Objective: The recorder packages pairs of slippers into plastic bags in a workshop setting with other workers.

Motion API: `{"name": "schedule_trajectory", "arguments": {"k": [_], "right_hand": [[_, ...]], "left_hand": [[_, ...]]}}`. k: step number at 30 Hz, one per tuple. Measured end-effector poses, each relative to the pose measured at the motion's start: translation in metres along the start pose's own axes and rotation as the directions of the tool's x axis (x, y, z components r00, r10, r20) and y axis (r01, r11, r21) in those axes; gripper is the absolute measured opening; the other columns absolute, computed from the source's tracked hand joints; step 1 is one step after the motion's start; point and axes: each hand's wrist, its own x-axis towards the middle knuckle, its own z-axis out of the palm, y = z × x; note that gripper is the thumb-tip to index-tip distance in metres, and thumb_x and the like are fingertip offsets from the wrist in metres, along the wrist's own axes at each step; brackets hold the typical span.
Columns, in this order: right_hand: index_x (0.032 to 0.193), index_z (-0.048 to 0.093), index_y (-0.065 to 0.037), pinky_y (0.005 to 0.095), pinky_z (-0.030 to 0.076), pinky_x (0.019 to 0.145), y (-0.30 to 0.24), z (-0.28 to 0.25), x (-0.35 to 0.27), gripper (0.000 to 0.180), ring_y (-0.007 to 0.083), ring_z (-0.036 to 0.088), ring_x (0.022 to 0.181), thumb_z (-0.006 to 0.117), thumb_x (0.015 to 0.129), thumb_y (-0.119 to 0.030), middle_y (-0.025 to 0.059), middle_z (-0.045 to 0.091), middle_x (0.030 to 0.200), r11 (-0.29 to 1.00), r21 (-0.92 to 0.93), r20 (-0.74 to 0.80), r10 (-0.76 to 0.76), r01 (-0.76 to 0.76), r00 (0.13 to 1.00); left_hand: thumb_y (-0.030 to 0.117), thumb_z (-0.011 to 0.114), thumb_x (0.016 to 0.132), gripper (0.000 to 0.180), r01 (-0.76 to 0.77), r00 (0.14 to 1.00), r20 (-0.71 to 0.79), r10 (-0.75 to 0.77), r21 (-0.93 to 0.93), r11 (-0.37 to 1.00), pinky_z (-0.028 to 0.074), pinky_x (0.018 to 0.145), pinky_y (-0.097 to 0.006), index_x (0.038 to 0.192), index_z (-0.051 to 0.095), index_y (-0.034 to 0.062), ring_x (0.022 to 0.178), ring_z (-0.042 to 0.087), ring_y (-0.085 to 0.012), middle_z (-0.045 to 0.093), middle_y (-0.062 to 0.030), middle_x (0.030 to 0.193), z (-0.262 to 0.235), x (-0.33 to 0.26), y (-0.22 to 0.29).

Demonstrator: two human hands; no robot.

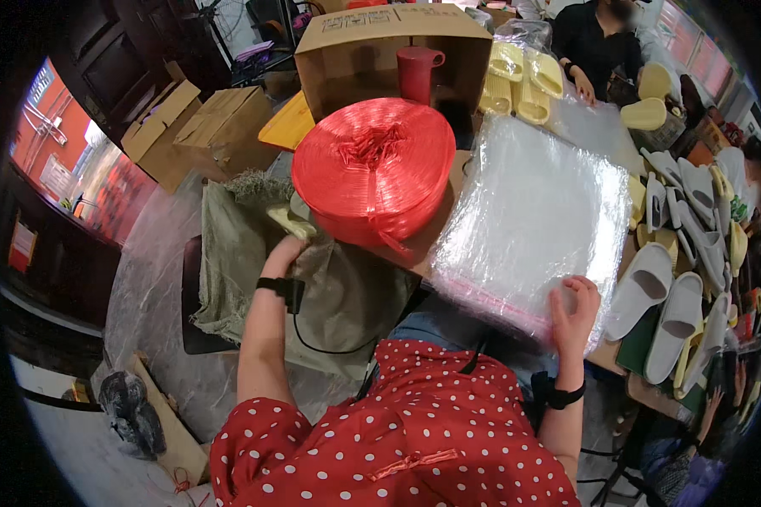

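At the mouth of a woven greenish sack (pixel 347 308), my left hand (pixel 288 252) is closed on a pale yellow slipper (pixel 292 221); its fingertips are partly hidden. My right hand (pixel 575 311) rests on the near right edge of a stack of clear plastic bags (pixel 533 211), its thumb and fingers apart. Pink strips run along the stack's near edge. Between my hands, a large roll of red plastic twine (pixel 376 173) sits on the table, its far side close to a red cup (pixel 418 74).
An opened cardboard box (pixel 347 80) stands behind the roll. More cartons (pixel 220 127) are on the floor at left. Grey slippers (pixel 675 325) crowd the right side, and yellow slippers (pixel 524 80) lie beyond the bags. Across the table sits a person in black (pixel 596 42).
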Motion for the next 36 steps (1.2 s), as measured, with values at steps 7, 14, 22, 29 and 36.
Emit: {"name": "schedule_trajectory", "arguments": {"k": [7, 14, 22, 29, 36], "right_hand": [[0.114, 0.060, -0.003, 0.0450, 0.039, 0.103, -0.026, -0.003, 0.005, 0.038, 0.0355, 0.050, 0.120, 0.075, 0.080, -0.013, 0.0174, 0.059, 0.122, 0.993, -0.108, -0.001, -0.055, 0.054, 0.998], [0.114, 0.061, -0.002, 0.0400, 0.050, 0.092, -0.174, 0.014, 0.004, 0.036, 0.0327, 0.062, 0.107, 0.074, 0.083, -0.015, 0.0172, 0.063, 0.117, 0.801, 0.544, 0.483, -0.543, 0.251, 0.687], [0.130, 0.057, -0.002, 0.0396, 0.041, 0.104, -0.099, 0.373, -0.082, 0.039, 0.0324, 0.056, 0.121, 0.056, 0.097, -0.022, 0.0168, 0.062, 0.125, 0.845, 0.326, 0.807, -0.014, -0.425, 0.590], [0.134, 0.055, -0.002, 0.0405, 0.037, 0.109, -0.078, 0.438, -0.068, 0.042, 0.0340, 0.052, 0.127, 0.055, 0.097, -0.023, 0.0191, 0.059, 0.130, 0.937, 0.264, 0.743, -0.046, -0.229, 0.668], [0.135, 0.054, -0.001, 0.0408, 0.035, 0.110, -0.142, 0.423, -0.071, 0.044, 0.0343, 0.050, 0.129, 0.054, 0.097, -0.022, 0.0202, 0.057, 0.134, 0.969, 0.243, 0.788, -0.223, 0.042, 0.574]], "left_hand": [[0.021, 0.063, 0.094, 0.019, -0.591, 0.517, -0.483, 0.706, 0.395, 0.703, 0.051, 0.075, -0.042, 0.098, 0.070, 0.0030, 0.083, 0.064, -0.0342, 0.069, -0.0147, 0.092, -0.006, -0.120, 0.031], [0.018, 0.058, 0.098, 0.019, 0.282, 0.959, 0.184, -0.217, -0.710, 0.645, 0.044, 0.057, -0.030, 0.088, 0.067, 0.0043, 0.064, 0.055, -0.0133, 0.059, 0.0002, 0.072, 0.119, -0.184, -0.122], [0.023, 0.053, 0.101, 0.035, -0.156, 0.800, -0.176, -0.574, -0.984, 0.085, 0.053, 0.082, -0.037, 0.131, 0.055, 0.0074, 0.102, 0.062, -0.0233, 0.063, -0.0082, 0.121, 0.084, -0.110, -0.319], [0.031, 0.059, 0.098, 0.045, 0.140, 0.696, 0.287, -0.658, -0.953, -0.268, 0.048, 0.098, -0.045, 0.136, 0.052, 0.0084, 0.121, 0.054, -0.0298, 0.055, -0.0109, 0.137, 0.111, -0.104, -0.232], [0.031, 0.060, 0.097, 0.045, 0.119, 0.709, 0.189, -0.680, -0.982, -0.149, 0.048, 0.098, -0.045, 0.136, 0.052, 0.0084, 0.121, 0.054, -0.0301, 0.056, -0.0114, 0.137, 0.090, -0.040, -0.197]]}}
